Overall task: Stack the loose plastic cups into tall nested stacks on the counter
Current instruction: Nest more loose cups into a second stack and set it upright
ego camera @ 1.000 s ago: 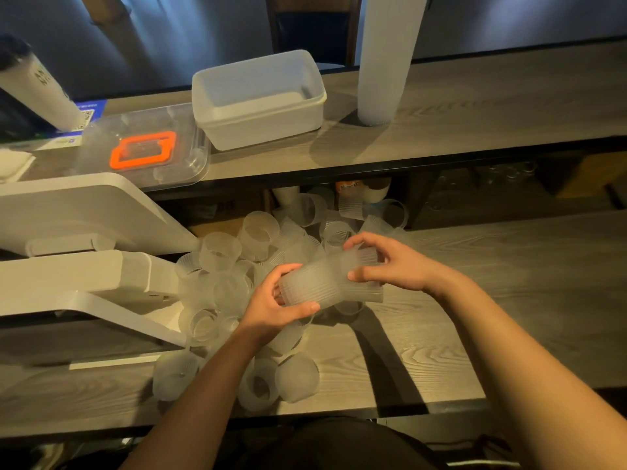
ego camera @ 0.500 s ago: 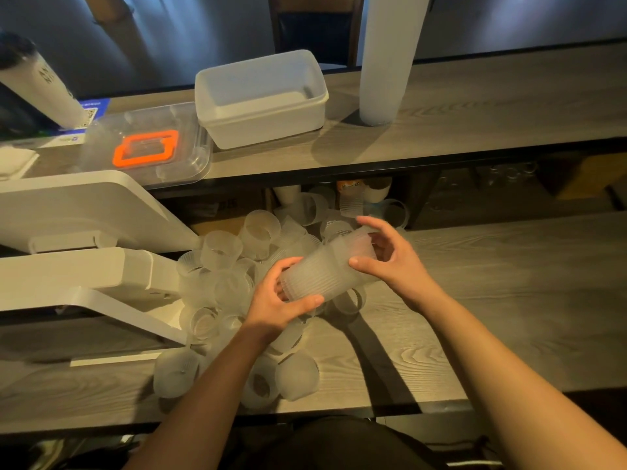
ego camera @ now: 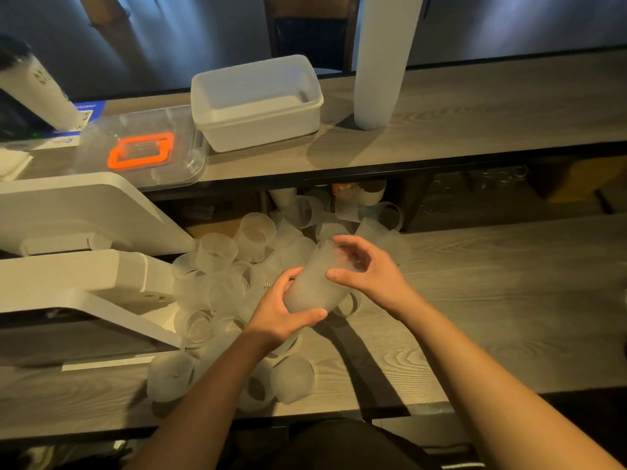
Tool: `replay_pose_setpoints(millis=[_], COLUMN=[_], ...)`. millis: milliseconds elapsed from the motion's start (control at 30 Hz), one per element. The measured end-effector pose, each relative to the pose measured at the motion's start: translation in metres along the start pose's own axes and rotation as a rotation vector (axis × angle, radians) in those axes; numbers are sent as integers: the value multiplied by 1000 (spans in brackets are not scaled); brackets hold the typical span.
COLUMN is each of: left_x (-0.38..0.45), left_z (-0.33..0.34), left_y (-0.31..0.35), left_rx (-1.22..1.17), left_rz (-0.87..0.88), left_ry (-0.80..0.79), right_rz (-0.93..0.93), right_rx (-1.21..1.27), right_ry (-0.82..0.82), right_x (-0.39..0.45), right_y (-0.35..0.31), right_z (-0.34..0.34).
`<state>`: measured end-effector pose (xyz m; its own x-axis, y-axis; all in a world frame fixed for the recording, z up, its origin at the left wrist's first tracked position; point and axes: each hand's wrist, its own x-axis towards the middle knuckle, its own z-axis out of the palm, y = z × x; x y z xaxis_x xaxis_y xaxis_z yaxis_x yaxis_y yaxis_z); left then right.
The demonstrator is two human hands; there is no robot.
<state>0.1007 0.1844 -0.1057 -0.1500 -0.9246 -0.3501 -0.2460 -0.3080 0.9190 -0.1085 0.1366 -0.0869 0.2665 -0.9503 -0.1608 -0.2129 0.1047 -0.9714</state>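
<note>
Cups, a short nested stack (ego camera: pixel 314 283), tilted above the loose pile (ego camera: pixel 217 286); long axis runs up-right. Left hand (ego camera: pixel 278 313) clamps its base; right hand (ego camera: pixel 369 269) cups the rim end, fingers loosely spread.

Frosted ribbed cups (ego camera: pixel 217 252), grey wood-grain counter (ego camera: pixel 492 300), orange-handled clear lid (ego camera: pixel 142 150).

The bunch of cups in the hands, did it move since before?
Yes. The short stack of cups has tipped up from lying sideways: its top now points toward the white tub on the shelf, with the left hand at its base.
</note>
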Motion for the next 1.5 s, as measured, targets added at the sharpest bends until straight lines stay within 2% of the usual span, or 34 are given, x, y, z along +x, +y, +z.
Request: replay_pose_setpoints(millis=[300,467,600,667,700,833,967,1167,1300,1500], left_x=[-3,-5,-4,-5,-5,-11,-17,-26,-30,-25], left_z=[2,-4,-10,-13,-14,-16,-17,-24,-29,-30], left_y=[0,-4,-7,-9,-10,-10,-8,-10,-14,-13], left_rx=[0,1,-89,-97,-95,-107,-116,-97,-46,22], left_rz=[26,-18,-18,-30,-38,-64,-67,-81,-75,-42], left_ry=[61,43,167,184,186,201,224,222,261,314], right_rz=[18,50,149,230,282,410,357,261,200,183], right_rx=[45,22,91,26,-24,-312,-502,-850,-832,-748], right_ry=[-5,-72,154,250,248,98,94,-30,38,46], right_x=[-3,1,3,1,-1,-8,-2,16,14,-6], right_y=[7,19,44,70,84,126,145,153,154,148], right_z=[18,25,23,18,16,13,19,36,42,28])
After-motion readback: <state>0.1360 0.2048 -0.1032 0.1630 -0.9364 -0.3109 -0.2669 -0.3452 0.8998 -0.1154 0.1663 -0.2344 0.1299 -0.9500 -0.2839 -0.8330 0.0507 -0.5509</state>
